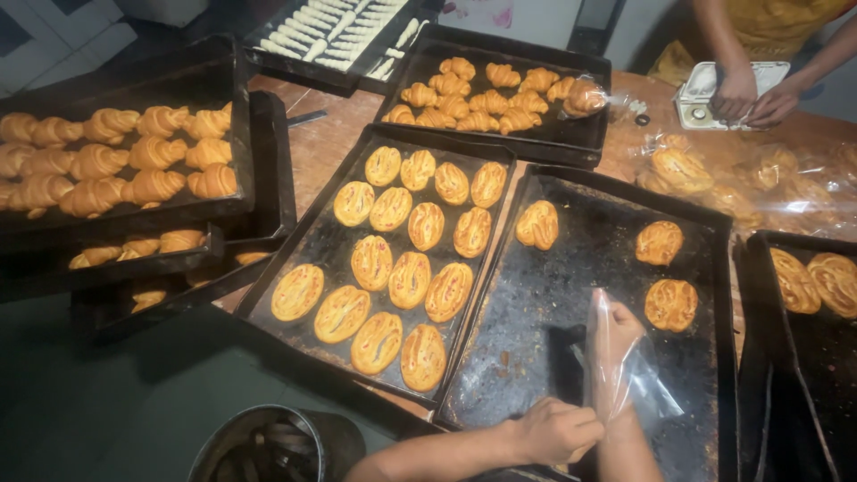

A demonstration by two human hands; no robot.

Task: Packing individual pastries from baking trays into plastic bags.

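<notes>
My right hand [612, 337] is inside a clear plastic bag [638, 388], worn like a glove, and hovers over a nearly bare black baking tray [571, 277]. Its fingers are stretched out and hold nothing. My left hand [558, 430] pinches the bag's open end at my right wrist. Three round golden buns lie on this tray. The nearest [671, 304] is just right of my right hand, another [659, 242] is above it, and a third [537, 223] is at the tray's far left corner.
A tray [295, 234] of several oval buns lies to the left. Croissant trays sit at the back [571, 147] and stacked at left [241, 107]. Bagged buns [683, 170] lie on the wooden table. Another person's hands [736, 94] rest on a white box. A metal bucket [277, 442] stands near me.
</notes>
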